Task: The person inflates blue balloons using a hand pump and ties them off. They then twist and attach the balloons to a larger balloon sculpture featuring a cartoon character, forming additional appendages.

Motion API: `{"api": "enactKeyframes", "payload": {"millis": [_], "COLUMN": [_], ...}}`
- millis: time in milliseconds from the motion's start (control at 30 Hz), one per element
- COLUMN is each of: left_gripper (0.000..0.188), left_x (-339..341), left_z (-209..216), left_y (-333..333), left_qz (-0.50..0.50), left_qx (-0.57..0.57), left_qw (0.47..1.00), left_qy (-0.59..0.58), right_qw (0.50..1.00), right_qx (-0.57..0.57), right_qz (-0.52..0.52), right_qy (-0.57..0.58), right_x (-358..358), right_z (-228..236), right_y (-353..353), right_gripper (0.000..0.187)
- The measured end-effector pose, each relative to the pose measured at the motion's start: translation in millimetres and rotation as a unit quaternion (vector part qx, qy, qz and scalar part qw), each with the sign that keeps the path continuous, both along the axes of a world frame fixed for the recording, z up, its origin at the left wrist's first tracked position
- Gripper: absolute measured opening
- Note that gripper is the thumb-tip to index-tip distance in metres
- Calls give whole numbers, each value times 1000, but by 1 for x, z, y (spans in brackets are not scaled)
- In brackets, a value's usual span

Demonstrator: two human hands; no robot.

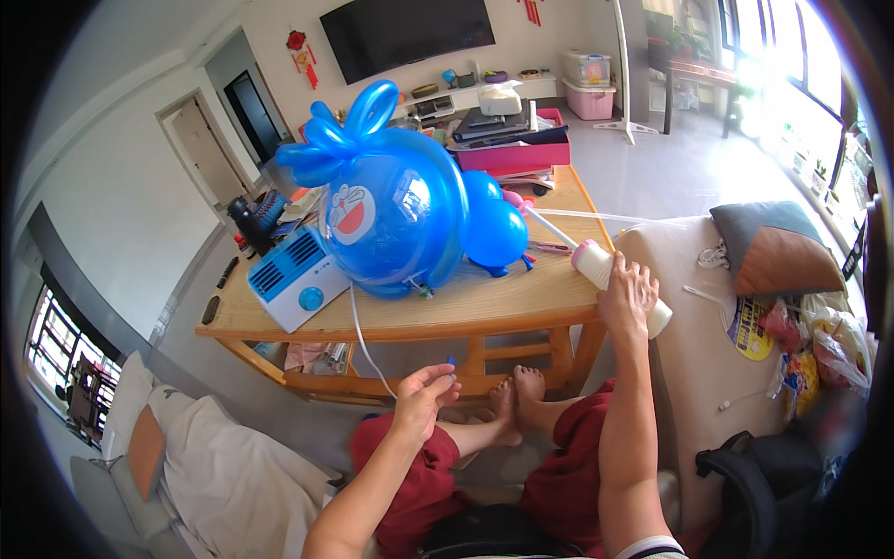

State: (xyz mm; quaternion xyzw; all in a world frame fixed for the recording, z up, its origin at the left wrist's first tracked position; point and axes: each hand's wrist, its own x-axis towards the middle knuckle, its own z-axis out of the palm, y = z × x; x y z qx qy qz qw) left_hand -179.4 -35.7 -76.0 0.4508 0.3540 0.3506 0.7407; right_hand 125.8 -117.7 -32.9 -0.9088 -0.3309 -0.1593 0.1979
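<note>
By the table's (559, 284) right end, your right hand (630, 296) is gripping the pump (592, 265), likely steadying it; before the table, your left hand (426, 396) is pinching a blue scrap (451, 361).

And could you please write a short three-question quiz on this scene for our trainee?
1. Which hand grips the white cylinder?
2. True or false: the blue balloon figure is underneath the wooden table.
3. Fill in the colour: the left hand pinches a small piece that is ____.

Key:
1. The right hand.
2. False; it is on top.
3. Blue.
</note>
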Motion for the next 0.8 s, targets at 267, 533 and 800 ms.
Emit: {"api": "enactKeyframes", "payload": {"millis": [267,533,800], "left_gripper": [22,21,18], "left_x": [-19,-89,-116], "left_z": [5,-1,68], "left_y": [-5,14,59], "left_qz": [20,128,139], "left_qx": [-83,-224,-142], "left_qw": [994,953,926], "left_qy": [-62,-157,-322], "right_qw": [998,995,962], "right_qx": [11,85,163], "right_qz": [-41,-50,218], "right_qy": [56,16,25], "right_x": [-5,-33,-114], "right_z": [7,6,29], "right_y": [-20,-67,-143], "right_gripper": [42,47,58]}}
